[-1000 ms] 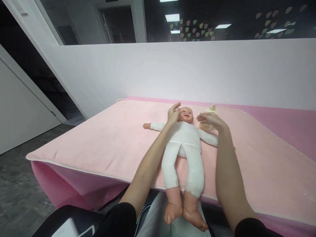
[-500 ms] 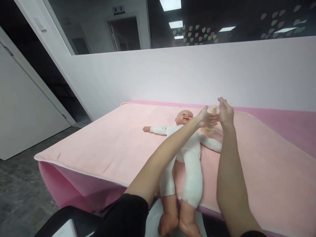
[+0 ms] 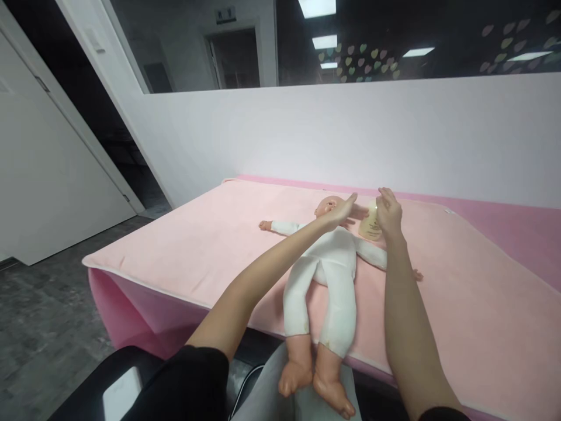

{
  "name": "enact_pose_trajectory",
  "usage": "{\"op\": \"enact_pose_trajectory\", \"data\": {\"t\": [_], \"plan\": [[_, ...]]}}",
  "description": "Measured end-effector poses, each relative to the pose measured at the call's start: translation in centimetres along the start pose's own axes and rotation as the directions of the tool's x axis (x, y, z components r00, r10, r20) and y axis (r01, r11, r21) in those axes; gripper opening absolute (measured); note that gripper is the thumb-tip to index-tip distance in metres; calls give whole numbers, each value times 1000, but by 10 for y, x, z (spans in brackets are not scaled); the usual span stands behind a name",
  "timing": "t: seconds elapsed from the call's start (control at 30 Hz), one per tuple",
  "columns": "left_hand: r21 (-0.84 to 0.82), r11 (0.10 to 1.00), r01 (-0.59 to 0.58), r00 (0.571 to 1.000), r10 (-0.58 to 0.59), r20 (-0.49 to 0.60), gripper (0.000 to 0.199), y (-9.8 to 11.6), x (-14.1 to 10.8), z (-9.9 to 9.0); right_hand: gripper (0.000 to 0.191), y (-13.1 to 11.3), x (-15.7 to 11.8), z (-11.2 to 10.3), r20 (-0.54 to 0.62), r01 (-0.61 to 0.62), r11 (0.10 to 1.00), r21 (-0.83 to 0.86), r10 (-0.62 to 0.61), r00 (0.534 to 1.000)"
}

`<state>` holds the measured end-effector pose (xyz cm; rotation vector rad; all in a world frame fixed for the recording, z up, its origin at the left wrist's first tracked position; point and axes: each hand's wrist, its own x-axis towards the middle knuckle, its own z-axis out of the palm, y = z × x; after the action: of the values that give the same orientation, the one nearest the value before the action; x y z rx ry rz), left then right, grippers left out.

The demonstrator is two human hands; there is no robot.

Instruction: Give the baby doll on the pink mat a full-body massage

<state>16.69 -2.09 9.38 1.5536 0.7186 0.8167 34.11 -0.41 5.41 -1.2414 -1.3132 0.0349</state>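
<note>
A baby doll in a white body suit lies on its back on the pink blanket, arms spread and bare feet hanging over the near edge. My left hand is over the doll's head and shoulder, its fingers stretched to the right and partly hiding the face. Just past it stands a pale yellow bottle with small print; its top is hard to make out. My right hand is raised at the bottle's right side, fingers pointing up and slightly bent, overlapping its edge in view. I see nothing held in either hand.
The pink blanket covers a table that meets a white wall with a dark window above. A white device lies at my left thigh. A door stands at far left.
My left hand has moved left, from in front of the bottle to over the doll's head. My right hand has come lower and left, closer to the bottle. The view has shifted slightly.
</note>
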Motion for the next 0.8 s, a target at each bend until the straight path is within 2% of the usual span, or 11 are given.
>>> {"op": "enact_pose_trajectory", "data": {"t": [0.07, 0.13, 0.23, 0.33, 0.43, 0.5, 0.53, 0.57, 0.63, 0.7, 0.8], "plan": [[129, 992, -9, 1000, 9, 0, 64, -20, -30, -17, 50, -7, 0, -1, 4, -33, 999, -27, 33, 999], [255, 959, -124, 992, 113, 57, 66, -40, -59, -31, 53, -18, 1, -4, -42, -19, 993, -114, 14, 999], [500, 816, -289, 957, 241, 161, 51, -61, -91, -40, 52, -47, 3, -12, -145, 65, 981, -185, -93, 985], [679, 649, -343, 938, 193, 290, 42, -66, -101, -39, 43, -81, 1, -15, -217, 126, 985, -119, -150, 965], [780, 560, -278, 959, 125, 253, 46, -62, -100, -35, 37, -105, -17, -2, -237, 109, 994, -30, -113, 965], [812, 548, -201, 980, 106, 171, 52, -62, -98, -35, 34, -109, -43, 14, -166, 69, 998, -3, -69, 984], [816, 551, -173, 985, 106, 137, 55, -62, -97, -36, 33, -107, -59, 21, -71, 48, 999, -9, -48, 996], [815, 558, -155, 988, 109, 113, 57, -64, -97, -37, 31, -103, -75, 27, 73, 49, 998, -34, -46, 996], [811, 571, -126, 990, 118, 71, 59, -68, -96, -42, 27, -93, -104, 34, 345, 113, 989, -96, -73, 936], [812, 575, -98, 991, 133, 26, 57, -74, -95, -49, 27, -84, -124, 33, 378, 111, 990, -91, -68, 923], [794, 603, -75, 985, 169, -35, 53, -82, -93, -61, 26, -81, -135, 26, 373, 78, 997, -1, -72, 925]]}}
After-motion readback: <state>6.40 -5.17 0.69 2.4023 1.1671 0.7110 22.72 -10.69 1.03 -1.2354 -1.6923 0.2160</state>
